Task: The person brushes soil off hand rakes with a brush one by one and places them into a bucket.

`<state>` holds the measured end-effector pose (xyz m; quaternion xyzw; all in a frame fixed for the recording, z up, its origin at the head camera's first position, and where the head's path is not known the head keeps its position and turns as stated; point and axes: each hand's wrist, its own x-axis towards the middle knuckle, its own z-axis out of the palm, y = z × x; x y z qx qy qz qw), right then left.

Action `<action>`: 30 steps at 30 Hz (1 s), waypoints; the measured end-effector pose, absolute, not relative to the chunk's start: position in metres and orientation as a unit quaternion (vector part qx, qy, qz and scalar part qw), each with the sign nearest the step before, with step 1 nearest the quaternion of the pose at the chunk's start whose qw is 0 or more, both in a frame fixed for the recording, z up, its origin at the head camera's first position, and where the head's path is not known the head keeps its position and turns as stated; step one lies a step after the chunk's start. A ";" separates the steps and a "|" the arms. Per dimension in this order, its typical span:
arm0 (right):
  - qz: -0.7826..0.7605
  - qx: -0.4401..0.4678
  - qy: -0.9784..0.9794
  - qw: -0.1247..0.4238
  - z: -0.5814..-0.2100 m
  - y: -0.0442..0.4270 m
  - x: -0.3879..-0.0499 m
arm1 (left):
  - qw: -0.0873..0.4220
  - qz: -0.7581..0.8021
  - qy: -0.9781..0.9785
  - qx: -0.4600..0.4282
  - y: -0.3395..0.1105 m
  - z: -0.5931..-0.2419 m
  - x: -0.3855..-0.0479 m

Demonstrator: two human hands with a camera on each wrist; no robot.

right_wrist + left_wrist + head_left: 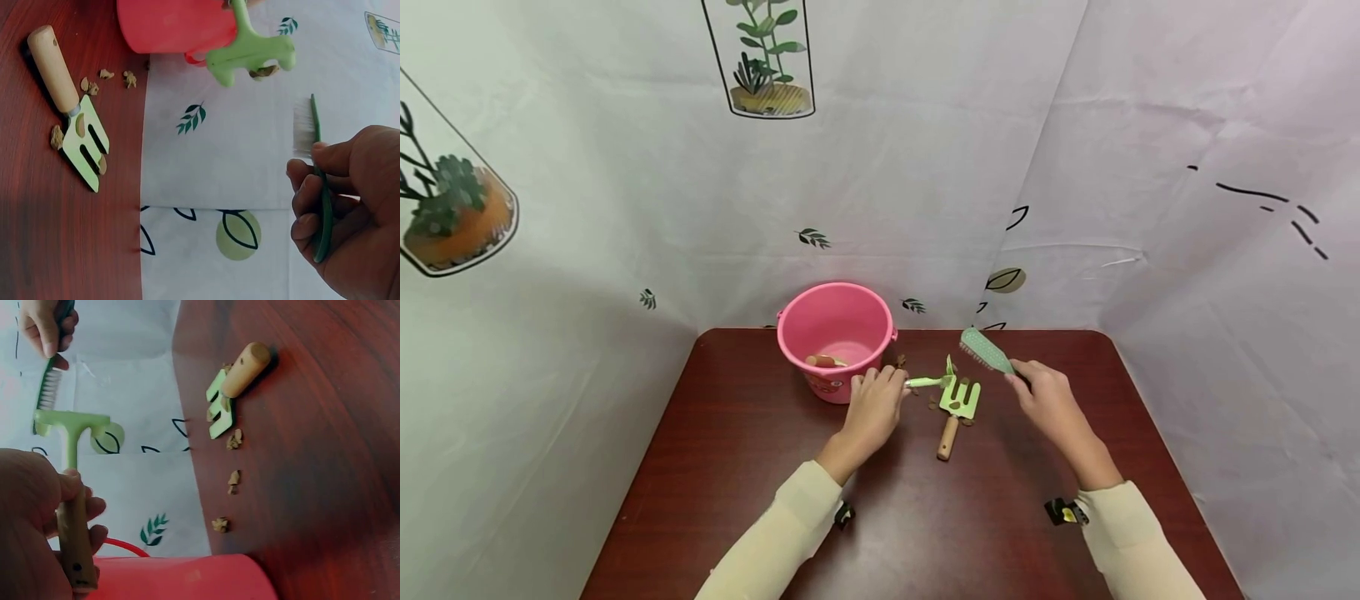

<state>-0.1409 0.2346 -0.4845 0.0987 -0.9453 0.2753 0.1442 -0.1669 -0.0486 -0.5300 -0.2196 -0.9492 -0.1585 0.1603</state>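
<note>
Printed cloth (917, 175) behind reddish table (722, 450)

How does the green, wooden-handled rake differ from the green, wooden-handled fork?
The green, wooden-handled rake is held up in the left hand; the green, wooden-handled fork lies on the dark red table. The rake's short prongs stick out from a crossbar, while the fork's flat prongs run in line with its handle. Both have light green heads and wooden handles.
</note>
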 end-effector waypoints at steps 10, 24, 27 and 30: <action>0.294 0.124 -0.936 0.150 -0.487 0.220 -0.136 | 0.065 -0.287 -0.927 -0.232 -0.051 -0.554 -0.177; 0.313 0.143 -0.933 0.102 -0.494 0.199 -0.133 | 0.073 -0.396 -0.879 -0.257 -0.053 -0.571 -0.186; 0.314 0.146 -0.933 0.097 -0.495 0.196 -0.132 | 0.087 -0.407 -0.873 -0.257 -0.052 -0.574 -0.186; 0.317 0.146 -0.932 0.095 -0.496 0.194 -0.131 | 0.096 -0.421 -0.864 -0.258 -0.051 -0.576 -0.186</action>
